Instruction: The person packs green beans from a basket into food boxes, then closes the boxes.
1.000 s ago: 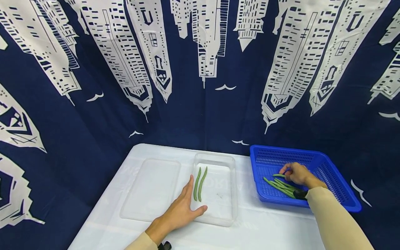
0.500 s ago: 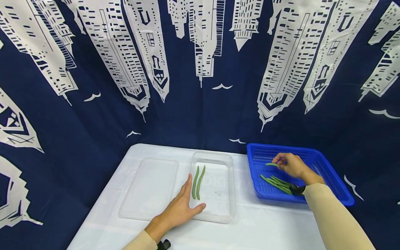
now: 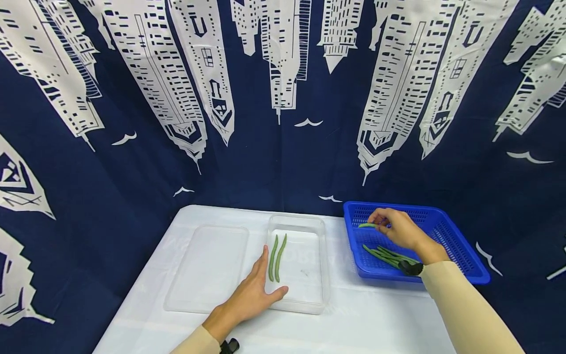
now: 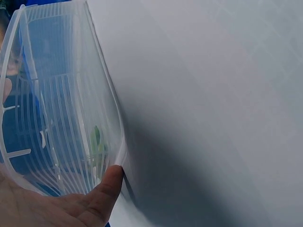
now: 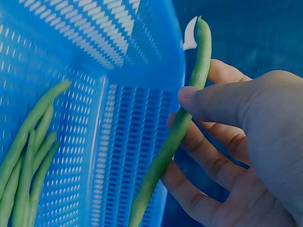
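Note:
Between thumb and fingers my right hand (image 3: 398, 228) pinches a single green bean (image 5: 177, 127), raised over the blue basket (image 3: 367, 274). Several more green beans (image 5: 31, 156) lie in a bunch on the basket floor below. My left hand (image 3: 252, 292) rests with fingers extended against the left and near side of a clear plastic container (image 3: 325, 265); in the left wrist view a fingertip touches the rim. Two green beans (image 3: 279, 258) lie side by side inside that container, along its left part.
Left of the container a flat clear lid (image 3: 208, 268) lies on the white table (image 3: 345, 324). Behind the table hangs a dark blue curtain (image 3: 247, 172) printed with white buildings. The basket stands at the table's right side.
My right hand has lifted one bean up from the bunch and moved it toward the basket's far left. The left hand keeps its place at the container. The head view has shifted slightly.

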Demonstrator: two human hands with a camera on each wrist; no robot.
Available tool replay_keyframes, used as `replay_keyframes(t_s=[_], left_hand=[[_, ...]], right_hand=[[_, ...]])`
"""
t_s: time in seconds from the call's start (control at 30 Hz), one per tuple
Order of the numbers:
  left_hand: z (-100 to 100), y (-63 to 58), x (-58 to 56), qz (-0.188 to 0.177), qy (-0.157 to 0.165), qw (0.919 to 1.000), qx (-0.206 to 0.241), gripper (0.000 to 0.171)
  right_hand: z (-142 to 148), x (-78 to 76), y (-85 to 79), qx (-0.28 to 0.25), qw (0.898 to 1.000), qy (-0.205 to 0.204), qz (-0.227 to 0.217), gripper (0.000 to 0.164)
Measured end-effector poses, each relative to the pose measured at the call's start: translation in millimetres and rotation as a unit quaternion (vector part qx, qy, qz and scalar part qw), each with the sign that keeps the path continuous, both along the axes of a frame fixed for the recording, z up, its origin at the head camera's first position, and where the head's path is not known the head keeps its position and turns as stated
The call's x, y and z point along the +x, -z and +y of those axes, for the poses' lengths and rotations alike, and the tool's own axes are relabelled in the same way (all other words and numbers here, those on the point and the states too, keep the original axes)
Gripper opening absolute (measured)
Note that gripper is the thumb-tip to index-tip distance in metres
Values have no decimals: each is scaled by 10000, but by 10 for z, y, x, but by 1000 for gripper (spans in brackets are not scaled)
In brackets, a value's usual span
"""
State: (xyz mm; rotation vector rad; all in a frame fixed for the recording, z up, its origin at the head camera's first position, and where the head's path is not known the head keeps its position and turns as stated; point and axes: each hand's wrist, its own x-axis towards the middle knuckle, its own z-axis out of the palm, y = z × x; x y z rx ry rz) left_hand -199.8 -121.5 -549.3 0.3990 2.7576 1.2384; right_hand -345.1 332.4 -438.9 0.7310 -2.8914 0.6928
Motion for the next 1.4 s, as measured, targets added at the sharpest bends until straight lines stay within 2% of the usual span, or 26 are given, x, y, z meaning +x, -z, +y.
replay_keyframes(t_s=[0.27, 0.4, 0.63, 0.9, 1.2, 1.4], left_hand=[[15, -23, -30, 5, -26, 10000, -4, 124], [18, -11, -3, -27, -14, 10000, -9, 125], [9, -11, 11, -34, -7, 10000, -22, 124], [2, -9, 8, -46, -5, 10000, 18, 124], [-16, -2, -2, -7, 84, 10000, 48, 124], [-26, 10, -16, 4, 110, 9999, 44, 124]], right_hand=[[-303, 172, -89, -223, 9980, -348, 481, 28], [-442, 255, -79, -192, 9969, -544, 528, 30], [-764, 310, -102, -193, 9923, -1060, 610, 33], [-1137, 324, -141, -105, 9851, -1675, 384, 27], [-1479, 272, -61, 135, 9688, -2398, 603, 27], [-1702, 248, 7, 320, 9618, -2688, 400, 26]])
